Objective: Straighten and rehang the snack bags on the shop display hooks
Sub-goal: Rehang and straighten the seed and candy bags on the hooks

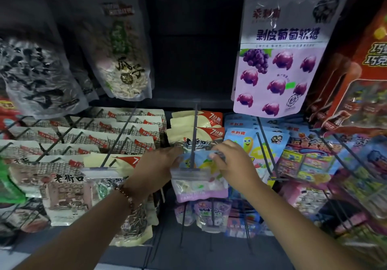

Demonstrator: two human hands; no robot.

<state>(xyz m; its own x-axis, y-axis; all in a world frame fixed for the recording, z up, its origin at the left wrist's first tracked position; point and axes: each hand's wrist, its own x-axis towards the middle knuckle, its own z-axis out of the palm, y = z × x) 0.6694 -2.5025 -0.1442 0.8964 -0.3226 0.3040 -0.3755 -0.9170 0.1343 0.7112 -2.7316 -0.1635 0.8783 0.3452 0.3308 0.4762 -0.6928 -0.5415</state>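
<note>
L forearm (88, 225): enters from lower left, reaching up toward centre; bead bracelet (125, 192) at wrist.
R forearm (297, 219): enters from lower right, angled toward centre.
L hand (155, 165): grip closed on left top edge of the gummy bag; fingers curled round it, tips hidden behind the pack.
R hand (232, 161): grip pinching right top corner of same bag, thumb and fingers bent on the header.
Gummy bag (199, 181): pale blue top, clear window w/ candies, lilac band at bottom; held btwn both hands at the centre hook, roughly upright. Whether its hole is on the wire: cannot tell.
Centre hook (195, 135): dark wire prong w/ clear price-tag strip at its front end, running over the bag top.
Below bag: more lilac gummy packs (209, 213) on a lower hook.
Left of hands: rows of cream seed packs (67, 188) w/ black calligraphy, on several hooks.
Behind bag: cream packs w/ red corner (199, 127), same hook line.
Right of hands: blue gummy packs (247, 144); further right, colourful toy-candy packs (303, 158).
Upper left: grey sunflower seed bag (37, 70); beside it, clear melon-seed bag (123, 60).
Upper right: large lilac grape gummy bag (278, 60), hanging; red box-type pack (360, 70) at far right.
Back panel (192, 50): dark, bare hook at top.
</note>
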